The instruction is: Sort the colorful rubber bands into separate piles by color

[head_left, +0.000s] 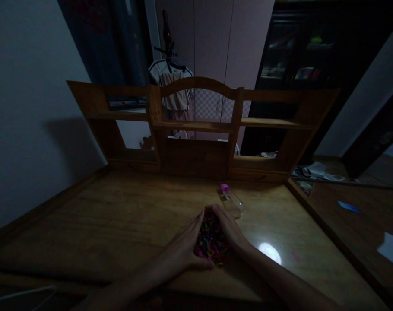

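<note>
A heap of small colourful elastic bands (211,242), pink, yellow and blue, lies on the wooden desk (118,220). My left hand (183,246) stands on edge against the heap's left side, fingers stretched out and together. My right hand (227,229) does the same on the right side. The fingertips of both hands meet at the far end, so the two palms wall in the heap. Neither hand grips anything. A clear plastic bottle with a pink cap (232,199) lies on its side just beyond my right hand.
A wooden shelf unit (196,125) runs along the desk's far edge. A lamp's bright reflection (269,252) shines on the desk right of my right arm. A white wall is on the left. Scattered papers (316,170) lie on the floor at right.
</note>
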Motion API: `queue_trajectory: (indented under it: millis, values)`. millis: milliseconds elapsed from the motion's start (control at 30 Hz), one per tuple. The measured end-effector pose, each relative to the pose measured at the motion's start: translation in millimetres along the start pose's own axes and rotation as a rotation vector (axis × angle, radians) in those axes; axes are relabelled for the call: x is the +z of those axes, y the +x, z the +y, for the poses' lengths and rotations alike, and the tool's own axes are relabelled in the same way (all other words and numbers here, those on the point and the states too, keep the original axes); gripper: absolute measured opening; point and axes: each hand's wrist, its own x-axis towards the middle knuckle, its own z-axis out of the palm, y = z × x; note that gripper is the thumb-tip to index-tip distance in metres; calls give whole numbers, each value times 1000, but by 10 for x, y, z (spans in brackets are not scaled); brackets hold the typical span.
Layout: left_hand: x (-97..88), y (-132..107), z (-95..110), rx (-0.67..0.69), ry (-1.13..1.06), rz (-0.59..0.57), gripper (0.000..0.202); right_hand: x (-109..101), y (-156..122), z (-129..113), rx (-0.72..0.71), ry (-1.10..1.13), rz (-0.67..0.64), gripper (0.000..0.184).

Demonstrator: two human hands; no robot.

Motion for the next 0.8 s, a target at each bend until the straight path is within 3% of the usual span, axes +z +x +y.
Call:
queue_trajectory:
  millis: [133, 300, 467, 633, 800]
  values:
    - [61, 42, 143, -11, -66, 11, 121, -19, 16, 22, 18, -10, 29, 45]
    - [106, 13, 148, -31, -116, 16, 131, -43, 56, 99, 19, -3, 39, 44]
    - [165, 21, 106, -44, -125, 52, 140, -43, 45, 18, 24, 13, 54, 45]
    - [80, 26, 59, -31, -89, 85, 145, -86, 52, -40, 39, 128, 106, 48]
    - [-6, -26, 47, -74, -85, 43, 143, -98, 92, 54, 60, 186, 131, 50]
